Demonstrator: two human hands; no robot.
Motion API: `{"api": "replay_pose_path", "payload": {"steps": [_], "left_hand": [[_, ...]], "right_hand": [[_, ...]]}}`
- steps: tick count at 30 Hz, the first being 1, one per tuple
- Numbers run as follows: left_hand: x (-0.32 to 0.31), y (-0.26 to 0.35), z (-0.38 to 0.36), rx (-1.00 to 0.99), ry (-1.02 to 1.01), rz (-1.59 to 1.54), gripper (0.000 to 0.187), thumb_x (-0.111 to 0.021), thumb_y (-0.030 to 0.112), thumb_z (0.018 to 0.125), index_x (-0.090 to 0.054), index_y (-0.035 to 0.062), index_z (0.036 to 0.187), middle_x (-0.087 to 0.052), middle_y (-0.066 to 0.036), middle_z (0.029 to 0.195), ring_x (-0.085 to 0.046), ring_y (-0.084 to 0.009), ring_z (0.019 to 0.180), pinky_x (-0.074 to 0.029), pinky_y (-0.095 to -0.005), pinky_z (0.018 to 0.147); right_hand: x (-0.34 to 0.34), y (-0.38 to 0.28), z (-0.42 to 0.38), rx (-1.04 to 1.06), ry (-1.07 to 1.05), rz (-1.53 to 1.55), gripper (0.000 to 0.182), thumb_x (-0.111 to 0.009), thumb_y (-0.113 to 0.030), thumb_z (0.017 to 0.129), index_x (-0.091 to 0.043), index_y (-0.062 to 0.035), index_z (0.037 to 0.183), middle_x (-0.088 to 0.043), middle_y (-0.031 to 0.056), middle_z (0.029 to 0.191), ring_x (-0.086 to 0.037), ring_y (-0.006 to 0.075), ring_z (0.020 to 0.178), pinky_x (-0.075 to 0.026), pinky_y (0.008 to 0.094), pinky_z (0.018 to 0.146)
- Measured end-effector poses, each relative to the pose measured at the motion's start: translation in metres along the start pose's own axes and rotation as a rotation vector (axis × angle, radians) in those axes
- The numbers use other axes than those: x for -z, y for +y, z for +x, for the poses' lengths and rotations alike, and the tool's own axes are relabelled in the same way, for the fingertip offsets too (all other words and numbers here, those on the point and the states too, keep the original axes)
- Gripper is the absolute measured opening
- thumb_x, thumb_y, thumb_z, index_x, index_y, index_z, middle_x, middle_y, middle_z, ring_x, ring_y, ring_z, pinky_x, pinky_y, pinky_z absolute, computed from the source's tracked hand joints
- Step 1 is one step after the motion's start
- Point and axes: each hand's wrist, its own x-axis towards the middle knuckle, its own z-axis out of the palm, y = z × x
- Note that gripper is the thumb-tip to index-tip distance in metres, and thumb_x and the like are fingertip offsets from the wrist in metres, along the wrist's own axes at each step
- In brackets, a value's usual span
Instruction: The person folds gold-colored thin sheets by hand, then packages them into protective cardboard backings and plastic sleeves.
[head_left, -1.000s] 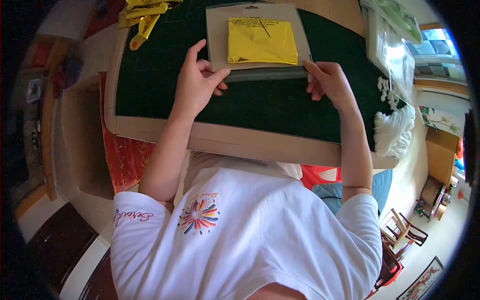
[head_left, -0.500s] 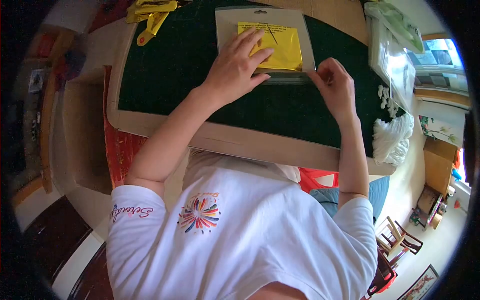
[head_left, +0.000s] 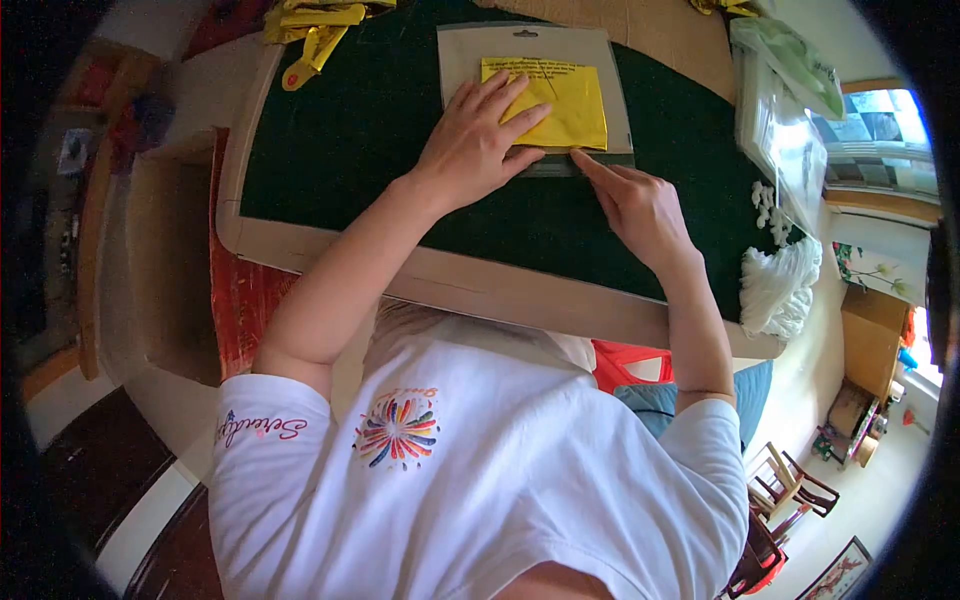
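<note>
A clear plastic bag (head_left: 458, 58) with a hang hole at its top and a pale backing lies on the dark green mat (head_left: 340, 130). A flat yellow packet (head_left: 575, 108) with printed dark text shows at its middle. My left hand (head_left: 480, 135) rests on the packet and bag, fingers spread over their left part. My right hand (head_left: 640, 205) is at the bag's lower edge, its index fingertip touching just below the packet. Its other fingers are curled; anything between them is hidden.
Yellow foil pieces (head_left: 318, 45) lie at the table's far left. A stack of clear plastic bags (head_left: 785, 120) stands at the right edge, with a bundle of white strips (head_left: 780, 288) nearer me. A cardboard edge (head_left: 480, 285) borders the mat in front.
My right hand has moved left along the bag's lower edge, from its right corner to below the packet. My left hand stays on the packet. The view has shifted slightly.
</note>
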Motion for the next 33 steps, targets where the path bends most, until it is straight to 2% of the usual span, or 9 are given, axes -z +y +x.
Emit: {"api": "replay_pose_path", "payload": {"steps": [8,13,17,20,22,24,26,29,33], "left_hand": [[-0.003,0.000,0.000,0.009,0.034,-0.036,0.056,-0.063,0.039,0.092,-0.046,0.0214,0.142,-0.037,-0.015,0.150,-0.033,-0.0331,0.141,-0.024,-0.0520,0.118],[-0.004,0.001,-0.001,0.003,0.040,-0.023,0.055,-0.064,0.039,0.092,-0.047,0.0204,0.141,-0.038,-0.016,0.149,-0.033,-0.0337,0.140,-0.025,-0.0520,0.117],[-0.002,0.002,0.000,-0.012,0.047,-0.005,0.051,-0.062,0.037,0.093,-0.050,0.0197,0.139,-0.039,-0.016,0.148,-0.034,-0.0337,0.140,-0.027,-0.0518,0.116],[0.010,-0.006,0.003,-0.002,0.138,-0.067,0.043,-0.059,0.033,0.096,-0.054,0.0175,0.136,-0.041,-0.016,0.147,-0.036,-0.0329,0.139,-0.030,-0.0500,0.115],[0.027,-0.019,0.013,0.008,0.219,-0.125,0.038,-0.057,0.029,0.097,-0.056,0.0161,0.133,-0.043,-0.016,0.146,-0.036,-0.0320,0.139,-0.032,-0.0485,0.114],[0.040,-0.032,0.023,0.105,0.327,-0.136,0.031,-0.053,0.022,0.099,-0.060,0.0125,0.128,-0.046,-0.015,0.144,-0.039,-0.0293,0.138,-0.035,-0.0446,0.113],[0.036,-0.024,0.030,0.099,0.284,-0.091,0.029,-0.052,0.017,0.099,-0.061,0.0111,0.126,-0.048,-0.014,0.142,-0.040,-0.0277,0.138,-0.035,-0.0430,0.114],[0.039,-0.003,0.027,0.052,0.115,-0.057,0.036,-0.059,0.018,0.095,-0.057,0.0098,0.131,-0.044,-0.011,0.145,-0.040,-0.0284,0.137,-0.036,-0.0421,0.112],[0.049,-0.012,0.005,0.153,0.042,-0.233,0.041,-0.061,0.017,0.093,-0.055,0.0116,0.134,-0.042,-0.012,0.146,-0.038,-0.0290,0.138,-0.037,-0.0419,0.112]], "right_hand": [[0.004,-0.002,-0.002,-0.085,0.022,-0.064,0.052,-0.059,-0.005,0.089,-0.054,-0.0211,0.138,-0.072,0.0133,0.091,-0.069,0.0284,0.073,-0.058,0.0380,0.068],[0.004,-0.003,0.000,-0.226,-0.049,-0.209,0.049,-0.057,-0.008,0.091,-0.053,-0.0207,0.138,-0.069,0.0133,0.077,-0.068,0.0281,0.066,-0.056,0.0393,0.064],[0.003,-0.002,0.001,-0.232,-0.045,-0.218,0.049,-0.057,-0.008,0.092,-0.053,-0.0203,0.139,-0.067,0.0125,0.073,-0.067,0.0281,0.064,-0.055,0.0396,0.062],[0.007,0.005,0.000,-0.166,0.014,-0.117,0.047,-0.058,-0.005,0.091,-0.056,-0.0178,0.136,-0.068,0.0139,0.076,-0.068,0.0268,0.066,-0.055,0.0374,0.062],[0.006,0.014,0.002,0.063,0.339,0.077,0.042,-0.060,0.000,0.089,-0.061,-0.0126,0.129,-0.066,0.0146,0.082,-0.067,0.0252,0.069,-0.054,0.0354,0.062],[0.025,0.007,0.011,0.004,0.277,0.110,0.037,-0.060,0.001,0.089,-0.064,-0.0101,0.124,-0.065,0.0143,0.086,-0.067,0.0248,0.071,-0.054,0.0348,0.062],[0.030,0.005,0.025,-0.048,0.224,0.140,0.033,-0.060,0.002,0.089,-0.066,-0.0075,0.120,-0.064,0.0140,0.090,-0.066,0.0245,0.073,-0.053,0.0341,0.062],[0.025,0.003,0.045,0.121,0.340,0.106,0.029,-0.061,0.002,0.088,-0.067,-0.0061,0.115,-0.063,0.0124,0.092,-0.065,0.0255,0.076,-0.053,0.0357,0.064],[0.012,-0.020,0.026,0.197,0.152,-0.008,0.032,-0.064,-0.001,0.084,-0.067,-0.0070,0.115,-0.065,0.0126,0.093,-0.066,0.0278,0.081,-0.055,0.0372,0.074]]}}
